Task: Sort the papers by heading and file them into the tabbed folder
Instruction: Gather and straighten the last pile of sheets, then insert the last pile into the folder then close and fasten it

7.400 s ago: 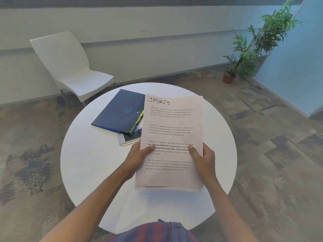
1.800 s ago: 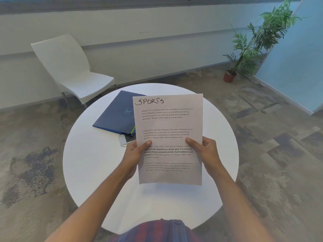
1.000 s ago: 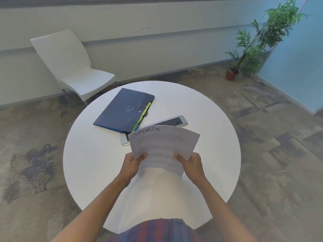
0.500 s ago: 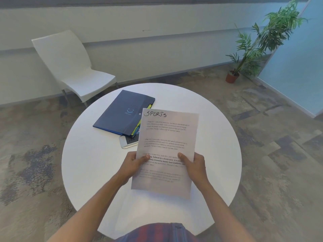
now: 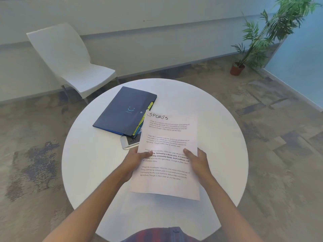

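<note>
Head view: both hands hold the papers [image 5: 167, 154] above the near half of the round white table [image 5: 97, 172], top sheet facing up with "SPORTS" handwritten at its head. The left hand [image 5: 133, 163] pinches the stack's left edge, thumb on top of the sheet and fingers hidden beneath. The right hand [image 5: 197, 162] pinches the right edge the same way, thumb lying across the print. How many sheets are in the stack cannot be told. The dark blue folder [image 5: 125, 110] lies closed and flat toward the table's far left edge, yellow and blue tabs showing along its right side. A white phone [image 5: 127, 142] lies just beside the folder's near corner, partly hidden by the papers.
</note>
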Demonstrator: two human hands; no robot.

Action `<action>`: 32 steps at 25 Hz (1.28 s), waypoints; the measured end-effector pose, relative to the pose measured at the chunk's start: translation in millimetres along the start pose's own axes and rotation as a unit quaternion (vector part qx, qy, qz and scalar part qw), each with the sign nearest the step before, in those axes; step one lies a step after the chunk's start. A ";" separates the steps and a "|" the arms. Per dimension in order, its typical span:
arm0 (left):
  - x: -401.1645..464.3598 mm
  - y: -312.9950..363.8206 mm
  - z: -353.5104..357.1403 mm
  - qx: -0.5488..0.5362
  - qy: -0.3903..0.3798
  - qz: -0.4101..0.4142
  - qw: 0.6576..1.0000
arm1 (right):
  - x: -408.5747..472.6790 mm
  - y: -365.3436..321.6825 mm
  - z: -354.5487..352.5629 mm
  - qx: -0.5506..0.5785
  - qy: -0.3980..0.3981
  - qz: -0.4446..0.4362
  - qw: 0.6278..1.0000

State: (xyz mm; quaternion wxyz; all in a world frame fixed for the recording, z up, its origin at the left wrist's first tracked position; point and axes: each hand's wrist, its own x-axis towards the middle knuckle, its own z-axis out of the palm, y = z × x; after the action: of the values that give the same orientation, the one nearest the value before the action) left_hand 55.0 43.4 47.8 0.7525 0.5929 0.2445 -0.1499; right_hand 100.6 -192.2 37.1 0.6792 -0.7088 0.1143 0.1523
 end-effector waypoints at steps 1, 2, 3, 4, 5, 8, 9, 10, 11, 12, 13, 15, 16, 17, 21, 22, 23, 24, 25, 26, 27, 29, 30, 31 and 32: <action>2.8 1.2 -1.1 -0.001 0.001 -0.006 1.000 | 2.7 0.5 1.1 0.001 -0.003 0.000 1.000; 5.5 2.8 -1.7 -0.003 0.002 -0.011 1.000 | 5.3 0.7 2.2 0.003 -0.005 -0.001 1.000; 8.7 4.5 -2.4 -0.004 0.002 -0.017 1.000 | 8.2 0.8 3.1 0.003 -0.005 -0.001 1.000; 12.7 5.7 -2.9 -0.005 0.002 -0.022 1.000 | 11.4 0.6 4.0 0.003 -0.005 -0.001 1.000; 17.7 6.7 -3.7 -0.007 0.001 -0.027 1.000 | 15.7 0.6 4.6 0.002 -0.005 0.000 1.000; 33.0 13.8 -6.6 0.002 -0.002 -0.046 0.999 | 26.4 -1.9 6.1 0.012 -0.003 0.012 1.000; 39.4 17.0 -7.8 0.006 -0.001 -0.056 0.998 | 30.2 -3.7 5.9 0.016 -0.006 0.018 1.000; 46.7 20.3 -9.3 0.011 0.002 -0.067 0.998 | 35.1 -5.1 6.0 0.018 -0.013 0.025 0.999; 53.1 23.6 -11.0 0.015 0.003 -0.077 0.997 | 39.5 -5.7 6.0 0.021 -0.019 0.031 0.999; 59.2 26.3 -11.9 0.018 0.001 -0.084 0.996 | 43.8 -5.7 5.8 0.023 -0.021 0.038 0.999; 65.0 28.4 -12.8 0.017 -0.003 -0.090 0.996 | 48.4 -5.3 5.5 0.023 -0.021 0.046 0.998; 75.8 30.8 -14.2 0.009 -0.011 -0.101 0.995 | 57.4 -4.8 6.0 0.019 -0.014 0.059 0.998; 80.9 30.2 -14.8 -0.003 -0.015 -0.108 0.994 | 61.9 -4.2 6.1 0.018 -0.008 0.063 0.998; 84.6 29.2 -14.8 -0.018 -0.018 -0.115 0.993 | 66.2 -3.0 5.9 0.017 0.000 0.065 0.998; 100.6 20.8 -15.8 0.024 -0.004 -0.107 0.994 | 83.0 1.6 5.4 0.016 0.027 0.079 0.996; 104.0 20.1 -15.6 0.031 -0.002 -0.098 0.995 | 85.8 2.6 5.3 0.025 0.023 0.086 0.996; 108.0 20.4 -16.1 0.029 -0.002 -0.093 0.995 | 88.6 3.5 5.1 0.033 0.014 0.093 0.995; 112.1 21.6 -16.7 0.025 -0.003 -0.091 0.996 | 91.3 4.0 4.5 0.038 0.003 0.100 0.994; 116.6 23.7 -17.3 0.026 -0.004 -0.096 0.995 | 94.7 4.3 3.9 0.037 -0.007 0.104 0.994; 120.7 26.2 -17.8 0.035 -0.011 -0.105 0.994 | 97.9 4.6 3.7 0.032 -0.012 0.106 0.994; 124.8 29.0 -18.1 0.046 -0.023 -0.112 0.992 | 101.0 4.8 3.2 0.026 -0.009 0.105 0.994; 136.1 35.3 -18.4 0.075 -0.034 -0.103 0.991 | 108.3 5.7 2.4 0.019 0.007 0.098 0.995; 144.2 39.4 -19.8 0.099 -0.016 -0.083 0.992 | 112.4 5.9 1.8 0.018 0.016 0.095 0.995; 152.8 44.3 -22.3 0.134 0.018 -0.050 0.990 | 116.0 5.7 0.6 0.018 0.025 0.093 0.995; 162.1 50.1 -26.8 0.186 0.061 -0.005 0.981 | 119.1 5.7 -0.8 0.019 0.033 0.090 0.995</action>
State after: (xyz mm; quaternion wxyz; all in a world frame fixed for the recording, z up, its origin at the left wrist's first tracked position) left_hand 211.1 92.3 -4.3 0.6122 0.7291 0.2607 -0.1602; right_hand 209.0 -188.0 -12.4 0.6720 -0.6870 0.2030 0.1877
